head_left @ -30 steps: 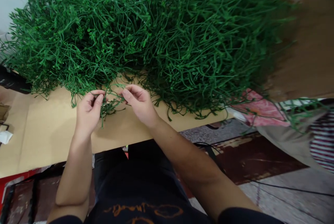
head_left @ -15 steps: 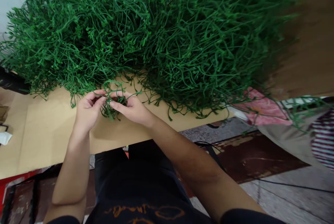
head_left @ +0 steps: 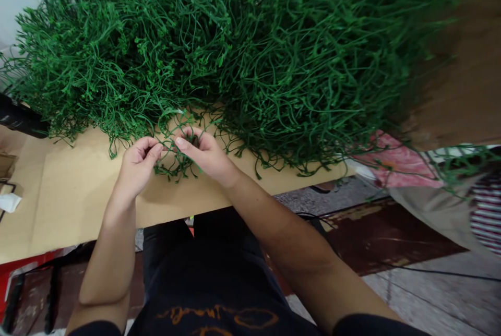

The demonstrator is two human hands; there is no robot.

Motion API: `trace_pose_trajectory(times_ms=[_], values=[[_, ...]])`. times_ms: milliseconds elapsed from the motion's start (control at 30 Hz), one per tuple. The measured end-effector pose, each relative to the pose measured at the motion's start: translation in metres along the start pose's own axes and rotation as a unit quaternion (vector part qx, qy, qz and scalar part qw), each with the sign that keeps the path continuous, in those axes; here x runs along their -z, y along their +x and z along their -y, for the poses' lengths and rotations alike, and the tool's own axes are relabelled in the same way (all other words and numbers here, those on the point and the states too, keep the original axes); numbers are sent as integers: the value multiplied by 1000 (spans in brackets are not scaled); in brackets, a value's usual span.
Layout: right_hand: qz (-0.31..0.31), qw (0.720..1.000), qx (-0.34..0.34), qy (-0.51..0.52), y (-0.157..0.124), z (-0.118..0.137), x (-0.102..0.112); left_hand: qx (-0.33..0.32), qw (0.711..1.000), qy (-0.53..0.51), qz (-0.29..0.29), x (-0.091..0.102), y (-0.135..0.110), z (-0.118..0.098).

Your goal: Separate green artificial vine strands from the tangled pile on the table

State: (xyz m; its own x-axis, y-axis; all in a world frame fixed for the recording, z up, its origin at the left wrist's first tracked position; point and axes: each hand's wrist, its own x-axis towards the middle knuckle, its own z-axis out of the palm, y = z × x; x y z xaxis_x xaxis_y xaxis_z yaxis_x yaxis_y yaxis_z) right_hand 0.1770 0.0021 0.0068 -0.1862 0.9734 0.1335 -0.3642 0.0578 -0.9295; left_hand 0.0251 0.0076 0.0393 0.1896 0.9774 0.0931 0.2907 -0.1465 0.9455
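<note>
Between my hands, over the near part of the tabletop, is a small tangle of green plastic plant stems (head_left: 172, 167). My left hand (head_left: 138, 161) pinches a strand at its left side with thumb and forefinger. My right hand (head_left: 203, 151) is closed around the tangle from the right, its thumb on top and the other fingers partly hidden by stems. Just beyond both hands rises a large heap of the same green plastic stems (head_left: 313, 64), with loose ends trailing over the edge of the heap toward me.
Tan board (head_left: 86, 195) covers the tabletop. A black cylindrical object (head_left: 21, 117) lies at the left, above a white scrap (head_left: 10, 202). Brown cardboard (head_left: 462, 80) stands at the right, near pink cloth (head_left: 407, 161). A person's striped sleeve (head_left: 487, 213) shows at the right edge.
My hands have moved slightly apart, the right one shifting right with the tangle. The left pinch now sits clear of the tangle's middle. The view has shifted a little.
</note>
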Motion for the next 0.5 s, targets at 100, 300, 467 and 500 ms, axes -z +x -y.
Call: trace_pose_trajectory(times_ms=[100, 300, 467, 500], values=[[9, 1000, -18, -6, -1, 0, -2, 4, 1000, 4, 30, 1, -1, -1], [26, 995, 28, -91, 1, -9, 0, 32, 992, 56, 113, 2, -5, -6], [11, 972, 119, -202, 3, -12, 2, 68, 979, 108, 156, 7, -10, -6], [15, 973, 118, -198, 2, -12, 1, 70, 976, 122, 164, 8, -11, -6]])
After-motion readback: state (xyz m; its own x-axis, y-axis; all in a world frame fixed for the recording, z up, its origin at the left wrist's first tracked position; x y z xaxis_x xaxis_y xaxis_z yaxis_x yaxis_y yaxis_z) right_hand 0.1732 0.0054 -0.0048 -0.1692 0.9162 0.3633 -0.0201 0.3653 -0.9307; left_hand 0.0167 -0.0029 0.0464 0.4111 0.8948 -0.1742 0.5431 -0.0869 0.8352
